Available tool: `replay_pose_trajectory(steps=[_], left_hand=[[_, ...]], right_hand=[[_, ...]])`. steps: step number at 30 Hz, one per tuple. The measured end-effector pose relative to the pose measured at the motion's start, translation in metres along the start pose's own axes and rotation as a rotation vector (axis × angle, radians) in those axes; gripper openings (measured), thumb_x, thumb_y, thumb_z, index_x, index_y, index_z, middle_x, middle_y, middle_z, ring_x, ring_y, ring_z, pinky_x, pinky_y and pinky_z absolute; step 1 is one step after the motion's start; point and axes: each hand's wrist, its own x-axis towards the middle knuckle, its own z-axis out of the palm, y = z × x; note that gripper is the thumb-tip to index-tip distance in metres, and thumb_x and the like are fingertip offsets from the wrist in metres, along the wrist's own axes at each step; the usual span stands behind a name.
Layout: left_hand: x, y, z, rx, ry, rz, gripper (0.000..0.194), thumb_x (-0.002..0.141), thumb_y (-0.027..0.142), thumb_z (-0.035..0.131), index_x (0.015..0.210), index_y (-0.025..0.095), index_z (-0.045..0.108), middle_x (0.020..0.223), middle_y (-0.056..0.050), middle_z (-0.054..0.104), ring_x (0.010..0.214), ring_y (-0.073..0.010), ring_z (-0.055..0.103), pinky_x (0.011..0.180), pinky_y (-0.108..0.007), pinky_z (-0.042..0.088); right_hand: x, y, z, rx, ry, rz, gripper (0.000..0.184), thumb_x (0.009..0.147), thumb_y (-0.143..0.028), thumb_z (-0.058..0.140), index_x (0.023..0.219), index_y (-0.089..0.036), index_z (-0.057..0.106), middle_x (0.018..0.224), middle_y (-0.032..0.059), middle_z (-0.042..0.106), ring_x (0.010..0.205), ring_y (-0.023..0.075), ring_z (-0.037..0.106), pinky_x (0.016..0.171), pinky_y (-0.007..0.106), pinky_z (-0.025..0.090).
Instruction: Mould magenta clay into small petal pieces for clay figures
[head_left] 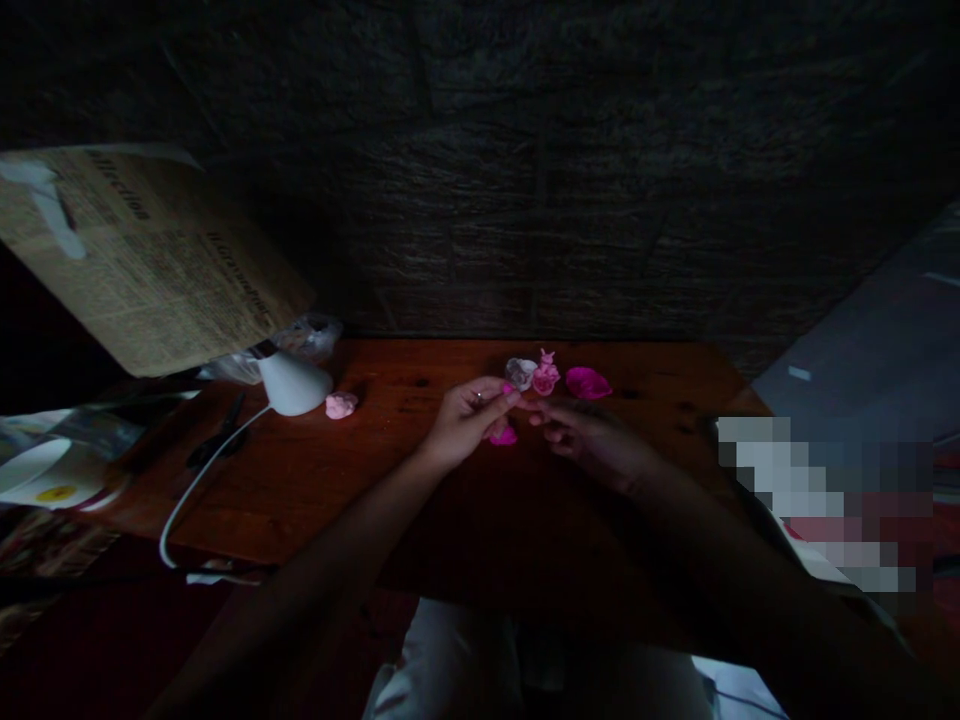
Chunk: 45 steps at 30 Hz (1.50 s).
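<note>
Over the middle of the wooden table, my left hand [472,420] is closed, pinching a magenta piece [508,389] between thumb and fingers; it may be a petal or soft clay. More magenta [504,436] shows just beneath that hand, and I cannot tell whether the two are joined. Close by on the right, my right hand [589,437] has its fingers partly bent and apart, the fingertips near the left thumb, holding nothing I can see. Behind the hands are a clear crumpled-looking piece [520,373], a pink figurine [546,372] and a flat magenta petal-like piece [589,382].
A lamp with a white base [295,383] and newsprint-patterned shade [165,260] stands left, its white cord [182,500] crossing the table [360,480]. Beside it lie a pale pink lump [341,404] and dark scissors [217,437]. A dark stone-patterned wall [480,200] rises behind.
</note>
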Motion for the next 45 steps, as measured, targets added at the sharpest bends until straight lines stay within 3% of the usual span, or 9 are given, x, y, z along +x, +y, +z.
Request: replay_pose_trajectory(steps=[6,17,21,25,28,31,36,40,45], left_hand=[[0.002,-0.004,-0.002,-0.021,-0.024,-0.01,0.038,0.077,0.04,0.079,0.106,0.016,0.073,0.098,-0.01,0.078,0.044,-0.0013,0.045,0.043,-0.018,0.035],[0.001,0.001,0.001,-0.013,0.104,0.042,0.037,0.054,0.031,0.093,0.065,0.014,0.062,0.053,0.006,0.06,0.042,-0.001,0.043,0.043,-0.015,0.034],[0.001,0.0,0.001,0.0,0.104,0.015,0.037,0.057,0.036,0.091,0.069,0.014,0.065,0.058,0.004,0.064,0.045,-0.0018,0.045,0.043,-0.015,0.032],[-0.001,0.0,0.002,0.04,0.008,-0.008,0.035,0.07,0.043,0.083,0.086,0.014,0.071,0.076,-0.004,0.074,0.046,-0.0022,0.044,0.043,-0.017,0.031],[-0.002,0.001,0.004,0.061,-0.042,-0.009,0.034,0.076,0.044,0.079,0.089,0.013,0.072,0.061,0.001,0.066,0.042,-0.0018,0.037,0.042,-0.017,0.03],[-0.002,0.0,0.003,0.095,-0.003,0.003,0.033,0.072,0.043,0.082,0.081,0.013,0.071,0.055,0.003,0.062,0.043,-0.0027,0.04,0.043,-0.017,0.033],[0.0,0.002,0.001,0.103,0.117,0.056,0.036,0.059,0.038,0.09,0.065,0.015,0.063,0.07,-0.001,0.071,0.059,-0.0074,0.06,0.055,-0.018,0.047],[-0.003,0.007,0.004,0.122,-0.013,0.051,0.031,0.065,0.04,0.087,0.068,0.015,0.069,0.098,-0.009,0.077,0.075,-0.0116,0.067,0.062,-0.021,0.052],[-0.006,0.004,0.004,0.179,-0.108,0.013,0.035,0.077,0.049,0.077,0.085,0.015,0.074,0.077,-0.004,0.072,0.044,-0.0022,0.041,0.043,-0.017,0.033]], right_hand=[[0.004,0.003,-0.005,-0.076,0.007,-0.008,0.03,0.067,-0.044,0.084,0.087,-0.023,0.078,0.089,0.0031,0.071,0.065,0.0099,0.047,0.058,0.023,0.036],[0.004,0.004,-0.004,-0.157,0.026,-0.045,0.029,0.068,-0.046,0.083,0.085,-0.023,0.078,0.087,0.0031,0.073,0.064,0.0097,0.049,0.058,0.023,0.036],[0.005,0.006,-0.005,-0.203,0.031,-0.054,0.025,0.071,-0.045,0.081,0.085,-0.025,0.078,0.089,0.0036,0.074,0.065,0.0105,0.051,0.058,0.024,0.037],[0.005,0.006,-0.005,-0.234,0.023,-0.07,0.029,0.071,-0.048,0.081,0.088,-0.025,0.078,0.087,0.003,0.073,0.063,0.01,0.051,0.056,0.023,0.035],[0.005,0.005,-0.004,-0.251,0.014,-0.089,0.034,0.068,-0.052,0.083,0.083,-0.023,0.077,0.085,0.0031,0.073,0.061,0.0096,0.049,0.054,0.023,0.033],[0.004,0.004,-0.004,-0.247,0.016,-0.095,0.034,0.066,-0.052,0.084,0.081,-0.022,0.077,0.084,0.0032,0.073,0.061,0.0097,0.049,0.052,0.023,0.032],[0.0,0.001,-0.002,-0.187,-0.042,-0.057,0.029,0.066,-0.045,0.085,0.084,-0.023,0.079,0.089,0.0032,0.075,0.064,0.0091,0.051,0.055,0.022,0.036],[-0.002,0.0,0.0,-0.089,-0.138,0.025,0.032,0.064,-0.043,0.087,0.085,-0.021,0.078,0.093,0.005,0.075,0.066,0.0092,0.052,0.059,0.022,0.039],[-0.003,0.001,0.0,-0.021,-0.183,0.027,0.033,0.064,-0.042,0.088,0.088,-0.021,0.076,0.091,0.0035,0.074,0.066,0.0084,0.051,0.059,0.022,0.037]])
